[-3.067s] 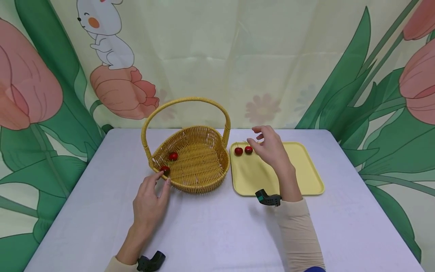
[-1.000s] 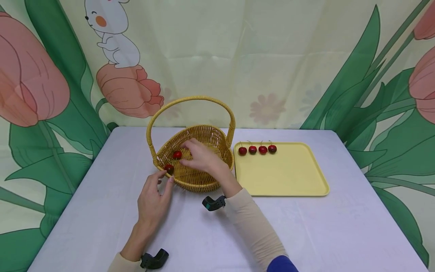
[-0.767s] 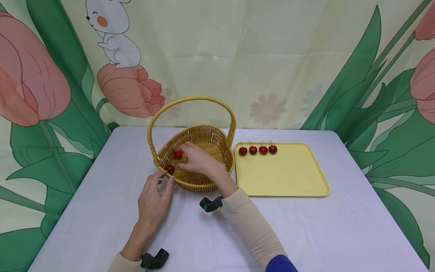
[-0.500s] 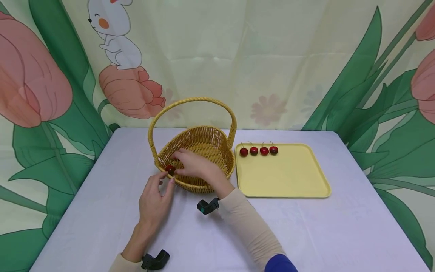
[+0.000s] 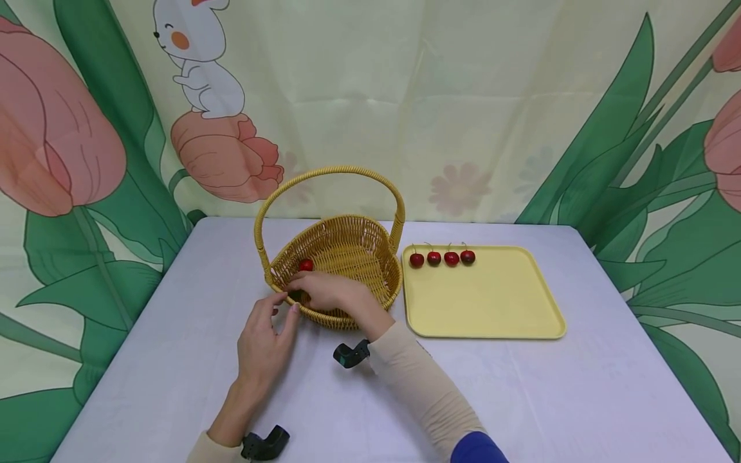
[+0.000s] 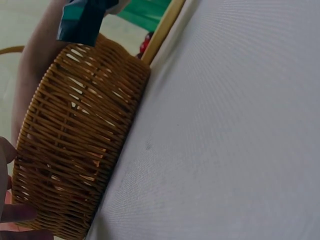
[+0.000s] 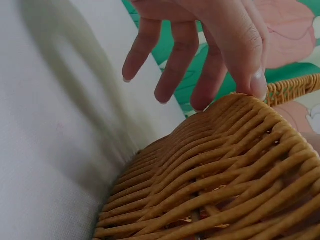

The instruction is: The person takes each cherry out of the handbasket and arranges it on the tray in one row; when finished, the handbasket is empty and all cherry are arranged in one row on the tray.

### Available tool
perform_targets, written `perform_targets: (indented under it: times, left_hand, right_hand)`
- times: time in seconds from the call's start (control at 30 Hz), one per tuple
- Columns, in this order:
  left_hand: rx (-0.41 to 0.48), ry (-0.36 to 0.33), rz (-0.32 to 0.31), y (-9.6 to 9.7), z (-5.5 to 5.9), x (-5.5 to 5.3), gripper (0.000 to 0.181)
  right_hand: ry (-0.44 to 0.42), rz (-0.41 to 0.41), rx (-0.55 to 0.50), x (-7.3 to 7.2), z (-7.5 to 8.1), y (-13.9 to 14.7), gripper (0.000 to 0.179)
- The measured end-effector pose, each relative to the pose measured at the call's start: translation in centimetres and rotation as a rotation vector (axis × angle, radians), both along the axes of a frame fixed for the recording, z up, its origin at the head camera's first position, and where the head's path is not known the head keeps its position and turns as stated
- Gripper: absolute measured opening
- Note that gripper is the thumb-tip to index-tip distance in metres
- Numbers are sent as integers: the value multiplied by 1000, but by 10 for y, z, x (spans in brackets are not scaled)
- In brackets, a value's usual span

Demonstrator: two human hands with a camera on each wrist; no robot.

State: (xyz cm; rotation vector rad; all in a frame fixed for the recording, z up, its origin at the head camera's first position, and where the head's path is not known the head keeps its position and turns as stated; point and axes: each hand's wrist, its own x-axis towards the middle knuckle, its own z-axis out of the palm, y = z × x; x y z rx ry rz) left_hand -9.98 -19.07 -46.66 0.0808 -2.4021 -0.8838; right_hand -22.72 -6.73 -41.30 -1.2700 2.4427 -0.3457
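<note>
We judge the work mostly done: four cherries [image 5: 451,258] line the yellow tray [image 5: 485,302], one more cherry [image 5: 306,265] sits in the wicker basket [image 5: 359,257], where we cannot tell if the right hand [image 5: 331,291] grasps anything, and the left hand [image 5: 263,344] touches the rim [image 5: 324,319] unclenched.

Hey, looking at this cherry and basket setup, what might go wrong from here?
Two or three things, perhaps. The right hand is reaching down close to the left hand at the rim of the basket, so the fingers may bump. The red cherry just behind the right hand could get nudged and roll. And the four cherries lined up on the yellow tray have nothing between them, so a knock might break the row.
</note>
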Motion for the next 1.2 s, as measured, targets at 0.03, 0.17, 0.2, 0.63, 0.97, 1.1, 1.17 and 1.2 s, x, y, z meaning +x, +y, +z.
perform_targets:
  times: [0.03, 0.17, 0.2, 0.63, 0.97, 1.1, 1.17, 1.2]
  left_hand:
    - [0, 1, -1, 0, 0, 0, 36]
    - [-3, 6, -3, 0, -1, -1, 36]
    - [-4, 7, -2, 0, -1, -1, 36]
    - [3, 13, -10, -1, -1, -1, 36]
    - [3, 9, -17, -1, -1, 0, 37]
    - [3, 11, -19, -1, 0, 0, 37]
    - [0, 10, -17, -1, 0, -1, 37]
    - [-2, 9, -16, -1, -1, -1, 37]
  right_hand:
    - [1, -1, -4, 0, 0, 0, 49]
    - [4, -1, -41, -1, -1, 1, 42]
    - [8, 1, -46, -1, -1, 1, 39]
    - [-16, -33, -68, 2, 3, 5, 34]
    - [40, -81, -69, 4, 10, 23, 41]
    - [28, -104, -88, 4, 12, 33, 41]
    - [29, -114, -99, 5, 14, 38, 41]
    - [29, -121, -105, 5, 14, 40, 41]
